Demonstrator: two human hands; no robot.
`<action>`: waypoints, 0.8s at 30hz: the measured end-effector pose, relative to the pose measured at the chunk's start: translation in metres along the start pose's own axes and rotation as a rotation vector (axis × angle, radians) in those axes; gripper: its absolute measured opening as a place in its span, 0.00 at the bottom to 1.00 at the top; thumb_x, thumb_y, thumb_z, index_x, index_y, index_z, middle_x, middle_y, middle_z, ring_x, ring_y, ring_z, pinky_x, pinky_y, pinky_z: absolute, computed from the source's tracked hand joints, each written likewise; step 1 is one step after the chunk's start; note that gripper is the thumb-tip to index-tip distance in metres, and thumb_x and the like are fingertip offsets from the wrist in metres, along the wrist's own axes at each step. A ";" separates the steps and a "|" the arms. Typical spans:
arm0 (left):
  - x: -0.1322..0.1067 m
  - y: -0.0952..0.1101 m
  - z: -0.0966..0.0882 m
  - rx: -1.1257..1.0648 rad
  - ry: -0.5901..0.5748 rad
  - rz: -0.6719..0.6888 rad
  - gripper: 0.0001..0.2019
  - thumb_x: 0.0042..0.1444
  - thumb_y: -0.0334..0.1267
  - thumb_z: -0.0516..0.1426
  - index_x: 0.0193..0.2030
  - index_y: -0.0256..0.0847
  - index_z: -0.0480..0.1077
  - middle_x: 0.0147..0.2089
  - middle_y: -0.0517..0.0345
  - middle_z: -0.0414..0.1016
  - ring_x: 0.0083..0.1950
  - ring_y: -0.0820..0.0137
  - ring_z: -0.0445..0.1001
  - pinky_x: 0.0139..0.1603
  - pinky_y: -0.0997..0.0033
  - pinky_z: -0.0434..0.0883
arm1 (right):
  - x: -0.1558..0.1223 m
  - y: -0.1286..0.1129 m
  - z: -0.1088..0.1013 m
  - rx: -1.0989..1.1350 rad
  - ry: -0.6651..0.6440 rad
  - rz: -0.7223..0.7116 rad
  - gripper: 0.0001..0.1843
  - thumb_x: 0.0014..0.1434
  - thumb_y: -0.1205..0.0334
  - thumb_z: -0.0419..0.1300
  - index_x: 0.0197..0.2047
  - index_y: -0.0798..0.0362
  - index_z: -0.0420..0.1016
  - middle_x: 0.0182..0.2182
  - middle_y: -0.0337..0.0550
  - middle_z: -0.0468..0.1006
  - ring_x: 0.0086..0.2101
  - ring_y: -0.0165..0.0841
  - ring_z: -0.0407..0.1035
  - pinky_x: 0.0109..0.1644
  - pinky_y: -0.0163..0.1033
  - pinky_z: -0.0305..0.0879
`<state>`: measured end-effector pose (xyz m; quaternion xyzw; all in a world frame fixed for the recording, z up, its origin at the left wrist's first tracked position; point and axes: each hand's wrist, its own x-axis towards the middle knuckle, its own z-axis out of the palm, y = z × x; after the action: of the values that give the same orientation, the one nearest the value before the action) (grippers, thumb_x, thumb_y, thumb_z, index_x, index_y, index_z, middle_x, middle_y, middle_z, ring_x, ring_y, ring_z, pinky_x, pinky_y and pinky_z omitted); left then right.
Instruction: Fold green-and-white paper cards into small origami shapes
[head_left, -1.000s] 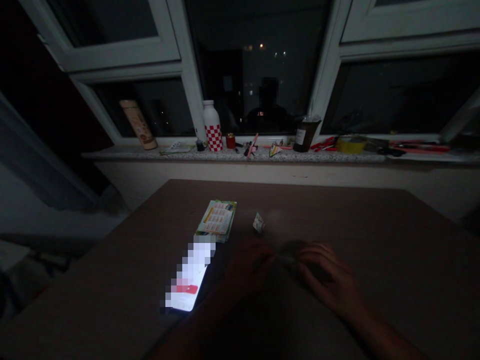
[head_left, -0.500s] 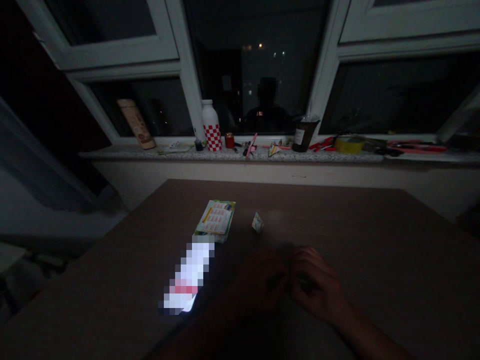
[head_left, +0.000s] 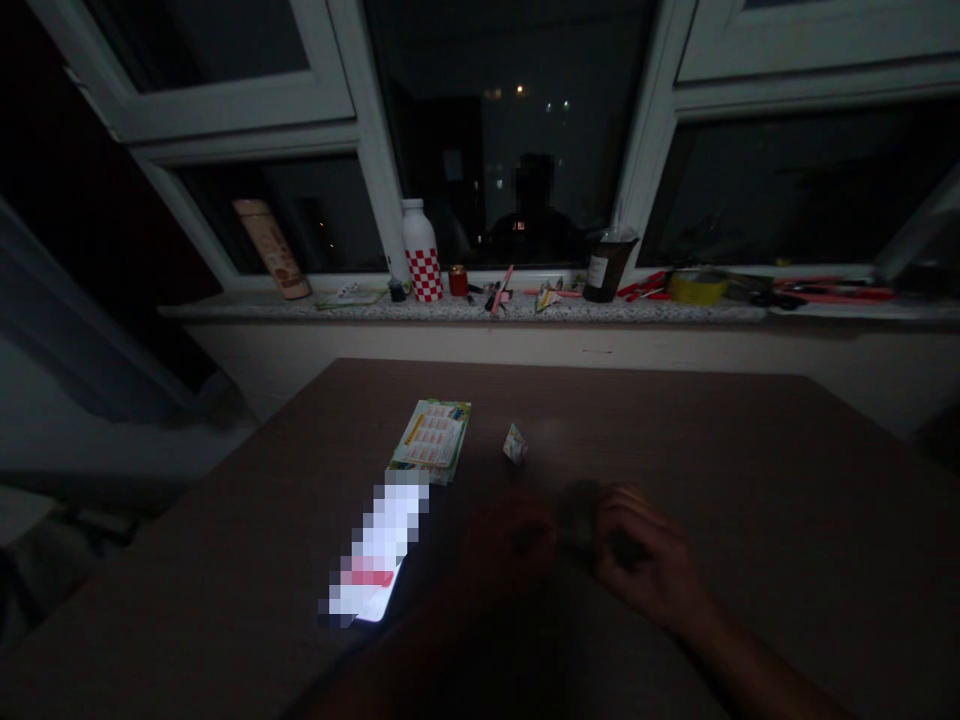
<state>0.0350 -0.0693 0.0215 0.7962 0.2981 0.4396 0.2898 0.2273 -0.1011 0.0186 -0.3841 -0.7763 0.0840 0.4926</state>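
Observation:
The room is very dark. My left hand [head_left: 510, 545] and my right hand [head_left: 641, 560] rest close together on the brown table [head_left: 750, 470], fingers curled toward a small dark thing [head_left: 577, 525] between them that I cannot make out. A small folded paper piece [head_left: 514, 443] lies just beyond my hands. A printed pack of paper sheets [head_left: 433, 437] lies to the left of it. A lit phone [head_left: 375, 560] glows on the table beside my left forearm.
A stone windowsill [head_left: 465, 312] behind the table carries a red-and-white checked bottle [head_left: 422, 252], a tan canister [head_left: 271, 250], a dark cup [head_left: 606, 268], a yellow tape roll [head_left: 697, 288], and several red tools. Dark window panes reflect a person.
My hands drew together half a second ago, then spread slightly apart again, staying over the same dark spot. The phone, paper pack and folded piece have not moved.

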 end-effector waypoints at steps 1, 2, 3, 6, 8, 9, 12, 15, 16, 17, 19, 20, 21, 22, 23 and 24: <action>0.000 -0.001 -0.003 -0.007 0.021 -0.037 0.02 0.52 0.34 0.56 0.30 0.41 0.70 0.32 0.57 0.73 0.34 0.70 0.72 0.37 0.71 0.68 | -0.001 0.003 -0.002 0.007 0.005 0.019 0.08 0.48 0.73 0.56 0.27 0.50 0.63 0.23 0.39 0.67 0.28 0.35 0.65 0.34 0.41 0.62; 0.000 -0.002 -0.006 -0.013 0.050 -0.081 0.02 0.52 0.34 0.56 0.30 0.41 0.70 0.33 0.57 0.73 0.35 0.70 0.71 0.37 0.70 0.68 | -0.001 0.006 -0.005 0.015 0.018 0.040 0.08 0.48 0.73 0.56 0.26 0.50 0.63 0.23 0.38 0.67 0.28 0.34 0.65 0.33 0.40 0.62; 0.000 -0.004 -0.008 -0.015 0.094 -0.130 0.02 0.52 0.34 0.56 0.31 0.40 0.70 0.33 0.58 0.73 0.35 0.70 0.71 0.38 0.70 0.68 | -0.002 0.009 -0.007 0.025 0.024 0.068 0.08 0.49 0.73 0.56 0.26 0.50 0.63 0.23 0.38 0.67 0.28 0.34 0.65 0.33 0.40 0.62; 0.001 -0.007 -0.009 -0.030 0.224 -0.276 0.03 0.52 0.34 0.55 0.32 0.40 0.70 0.33 0.59 0.72 0.36 0.69 0.70 0.38 0.70 0.67 | -0.005 0.016 -0.014 0.056 0.105 0.157 0.07 0.51 0.70 0.56 0.25 0.51 0.64 0.24 0.38 0.67 0.26 0.33 0.65 0.31 0.38 0.63; 0.001 -0.008 -0.004 -0.082 0.206 -0.350 0.04 0.52 0.36 0.55 0.31 0.40 0.70 0.30 0.60 0.71 0.33 0.71 0.69 0.35 0.72 0.67 | -0.005 0.017 -0.015 0.069 0.105 0.223 0.04 0.53 0.67 0.57 0.28 0.51 0.68 0.26 0.40 0.71 0.29 0.34 0.68 0.33 0.37 0.65; 0.002 -0.008 -0.001 -0.133 0.199 -0.385 0.05 0.52 0.37 0.55 0.32 0.39 0.70 0.29 0.61 0.71 0.32 0.71 0.69 0.33 0.73 0.66 | -0.005 0.016 -0.015 0.088 0.090 0.248 0.02 0.55 0.65 0.57 0.31 0.51 0.70 0.29 0.42 0.74 0.32 0.35 0.70 0.35 0.38 0.66; 0.004 -0.008 0.008 -0.308 0.205 -0.480 0.06 0.51 0.39 0.57 0.32 0.38 0.70 0.28 0.61 0.71 0.31 0.71 0.69 0.32 0.72 0.67 | -0.005 0.011 -0.008 0.186 0.018 0.309 0.09 0.57 0.59 0.56 0.40 0.50 0.74 0.36 0.44 0.78 0.37 0.37 0.72 0.39 0.38 0.68; 0.006 -0.010 0.012 -0.390 0.215 -0.551 0.07 0.52 0.39 0.56 0.33 0.37 0.68 0.29 0.60 0.71 0.32 0.70 0.71 0.34 0.70 0.69 | -0.005 0.006 0.001 0.270 -0.068 0.430 0.11 0.58 0.55 0.56 0.36 0.52 0.77 0.32 0.43 0.79 0.34 0.37 0.73 0.37 0.37 0.69; 0.005 -0.011 0.012 -0.385 0.203 -0.558 0.07 0.52 0.39 0.56 0.34 0.37 0.68 0.30 0.59 0.72 0.33 0.69 0.71 0.35 0.69 0.70 | -0.005 0.006 0.003 0.288 -0.067 0.488 0.13 0.58 0.54 0.56 0.34 0.52 0.78 0.29 0.43 0.79 0.32 0.37 0.73 0.36 0.37 0.69; 0.004 -0.011 0.011 -0.362 0.187 -0.551 0.08 0.52 0.38 0.56 0.37 0.37 0.67 0.32 0.58 0.72 0.35 0.68 0.72 0.36 0.68 0.70 | -0.005 0.005 0.005 0.307 -0.055 0.546 0.15 0.58 0.52 0.57 0.32 0.53 0.78 0.27 0.42 0.79 0.30 0.36 0.73 0.34 0.37 0.68; 0.002 -0.009 0.010 -0.263 0.140 -0.481 0.14 0.52 0.37 0.57 0.45 0.38 0.65 0.39 0.54 0.73 0.39 0.67 0.73 0.40 0.65 0.71 | -0.005 0.006 0.007 0.366 -0.014 0.644 0.17 0.56 0.49 0.58 0.30 0.54 0.78 0.25 0.41 0.78 0.27 0.35 0.72 0.31 0.36 0.68; 0.000 -0.007 0.008 -0.179 0.108 -0.415 0.19 0.51 0.37 0.58 0.51 0.40 0.63 0.45 0.52 0.72 0.44 0.65 0.72 0.45 0.63 0.71 | -0.006 0.007 0.007 0.406 0.002 0.679 0.17 0.54 0.48 0.59 0.29 0.54 0.78 0.25 0.42 0.79 0.27 0.35 0.72 0.31 0.36 0.68; -0.001 -0.005 0.007 -0.082 0.075 -0.327 0.23 0.50 0.37 0.59 0.54 0.41 0.62 0.51 0.50 0.69 0.49 0.63 0.70 0.49 0.60 0.69 | -0.007 0.008 0.007 0.446 0.016 0.708 0.18 0.54 0.47 0.60 0.29 0.54 0.78 0.25 0.42 0.79 0.27 0.35 0.72 0.31 0.36 0.67; -0.002 -0.003 0.005 0.007 0.033 -0.244 0.28 0.47 0.37 0.61 0.56 0.41 0.60 0.56 0.48 0.65 0.55 0.61 0.66 0.54 0.57 0.66 | -0.007 0.010 0.006 0.481 0.026 0.730 0.18 0.53 0.47 0.60 0.29 0.55 0.78 0.25 0.42 0.79 0.27 0.35 0.72 0.31 0.37 0.67; -0.003 0.000 0.003 0.081 -0.011 -0.174 0.31 0.45 0.38 0.63 0.58 0.42 0.60 0.59 0.48 0.62 0.59 0.59 0.62 0.58 0.55 0.63 | -0.007 0.011 0.005 0.507 0.029 0.747 0.18 0.53 0.47 0.61 0.28 0.55 0.77 0.25 0.43 0.78 0.27 0.35 0.71 0.32 0.37 0.67; -0.003 0.001 0.001 0.137 -0.057 -0.121 0.32 0.44 0.39 0.64 0.58 0.43 0.60 0.61 0.48 0.60 0.60 0.58 0.60 0.59 0.54 0.61 | -0.008 0.012 0.005 0.520 0.031 0.759 0.19 0.52 0.46 0.61 0.28 0.55 0.77 0.24 0.42 0.78 0.26 0.34 0.71 0.31 0.37 0.67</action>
<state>0.0354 -0.0724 0.0203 0.8068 0.3666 0.3772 0.2689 0.2314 -0.0969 0.0049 -0.5062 -0.5265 0.4445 0.5187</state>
